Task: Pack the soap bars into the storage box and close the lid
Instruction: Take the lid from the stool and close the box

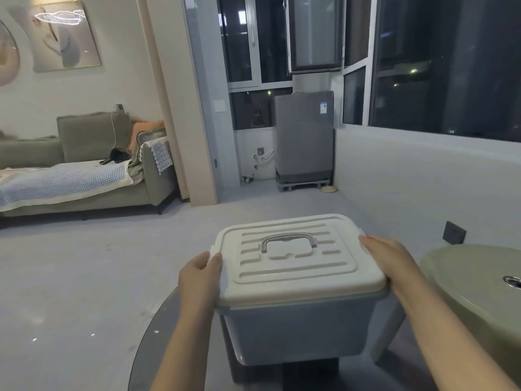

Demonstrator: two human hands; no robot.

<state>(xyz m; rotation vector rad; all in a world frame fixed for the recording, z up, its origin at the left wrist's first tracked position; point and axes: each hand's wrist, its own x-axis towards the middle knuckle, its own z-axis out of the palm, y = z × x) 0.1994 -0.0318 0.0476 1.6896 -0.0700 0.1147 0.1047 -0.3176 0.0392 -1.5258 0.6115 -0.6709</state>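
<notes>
Between left hand [201, 273] and right hand [387, 256], both grasping its sides, grey-blue storage box [296, 328], white lid [296, 258] on.

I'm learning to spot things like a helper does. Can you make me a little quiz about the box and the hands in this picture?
1. True or false: the white lid is sitting on the grey storage box.
2. Where does the left hand hold? A) the grey handle B) the lid's left edge C) the sofa
3. Fill in: the grey handle on the lid lies ____ (flat or lifted up).

Key
1. True. The lid covers the box top, so no soap bars can be seen.
2. B. The right hand rests on the lid's right edge, and neither hand touches the handle.
3. Flat.
</notes>
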